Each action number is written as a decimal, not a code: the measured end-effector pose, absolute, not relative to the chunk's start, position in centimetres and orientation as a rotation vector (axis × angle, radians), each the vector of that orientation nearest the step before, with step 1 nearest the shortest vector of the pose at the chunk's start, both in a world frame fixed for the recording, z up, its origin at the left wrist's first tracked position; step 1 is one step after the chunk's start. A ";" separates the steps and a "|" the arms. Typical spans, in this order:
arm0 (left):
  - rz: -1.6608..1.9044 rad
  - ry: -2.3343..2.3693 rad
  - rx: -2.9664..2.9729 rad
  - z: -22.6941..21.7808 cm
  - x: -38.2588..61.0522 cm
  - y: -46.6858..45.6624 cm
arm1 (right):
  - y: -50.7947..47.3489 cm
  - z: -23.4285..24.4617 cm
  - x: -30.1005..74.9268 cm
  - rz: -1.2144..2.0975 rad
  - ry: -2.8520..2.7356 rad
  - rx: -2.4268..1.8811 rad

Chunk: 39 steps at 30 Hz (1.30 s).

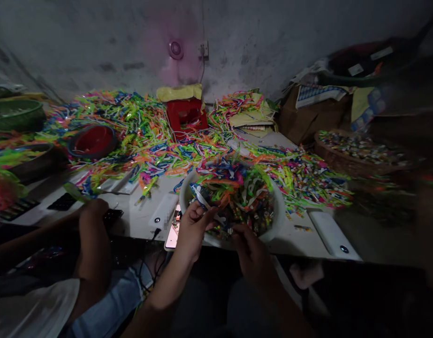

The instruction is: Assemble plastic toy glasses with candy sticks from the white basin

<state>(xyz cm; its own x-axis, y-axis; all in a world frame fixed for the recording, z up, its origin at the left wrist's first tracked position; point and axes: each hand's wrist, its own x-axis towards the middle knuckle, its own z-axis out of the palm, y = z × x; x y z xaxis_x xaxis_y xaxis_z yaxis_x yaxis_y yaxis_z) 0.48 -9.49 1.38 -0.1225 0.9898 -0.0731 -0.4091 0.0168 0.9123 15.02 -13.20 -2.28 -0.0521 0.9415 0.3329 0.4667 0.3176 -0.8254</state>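
Nothing legible from where I stand. White labels (357, 69) on the dark bags at the back right are just blurs. The patterned paper (316, 94) shows smeared print only. The phone screen (173, 231) glows, no word readable. Any markings on the coloured strips (233, 188) in the white bowl (278, 206) are too small to tell.

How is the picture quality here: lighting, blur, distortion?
Head view: dim; light reaches mostly the middle, so the white bowl and coloured strips read clearly. Head view: the left hand and right hand are shadowed, their grip unclear. Head view: right edge smeared, the wicker basket soft; corners bend from the wide lens; foreground nearly black.
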 end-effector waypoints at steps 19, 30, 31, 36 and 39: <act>1.555 1.087 0.954 1.8 1.2 -11.3 | -12.3 -1.1 15.0 1.104 -1.678 -1.191; 1.499 1.102 0.899 2.4 0.9 -12.7 | -12.3 -1.2 14.0 1.116 -1.628 -1.122; 1.495 1.110 0.905 2.4 0.1 -12.3 | -12.0 -1.0 13.8 1.022 -1.722 -1.134; 1.618 1.441 1.095 1.8 -8.5 -7.8 | -10.0 0.2 15.1 0.413 -2.190 -1.403; 1.489 1.897 1.293 0.6 -14.1 -4.2 | -9.2 0.7 16.5 0.284 -2.350 -1.612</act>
<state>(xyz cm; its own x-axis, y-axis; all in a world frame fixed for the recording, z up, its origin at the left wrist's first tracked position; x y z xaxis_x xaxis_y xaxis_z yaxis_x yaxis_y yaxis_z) -14.08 -4.22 0.58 -0.4900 0.8435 0.2200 0.4142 0.0032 0.9102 16.45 -9.16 0.71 -0.3400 0.9333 0.1156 0.8789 0.3591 -0.3139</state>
